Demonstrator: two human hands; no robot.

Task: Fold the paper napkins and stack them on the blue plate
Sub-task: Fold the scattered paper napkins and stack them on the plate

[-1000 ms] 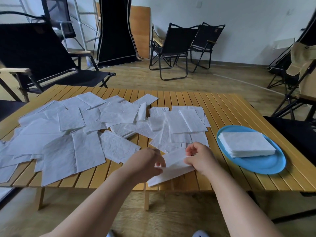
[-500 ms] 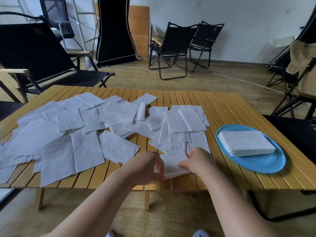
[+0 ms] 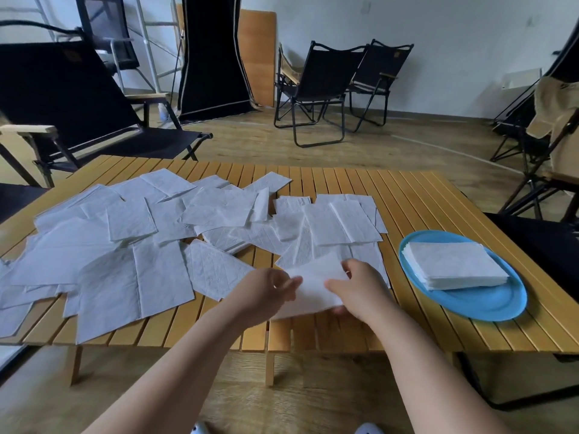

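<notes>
left hand and right hand both pinch one napkin above bench; folded stack on blue plate.

One white napkin is held up. A neat folded stack sits on the blue plate.

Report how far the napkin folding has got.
Done: a stack of folded napkins sits on the blue plate. In hand: the left hand and right hand hold one napkin at the table's near edge. Left: many loose napkins cover the table.
</notes>
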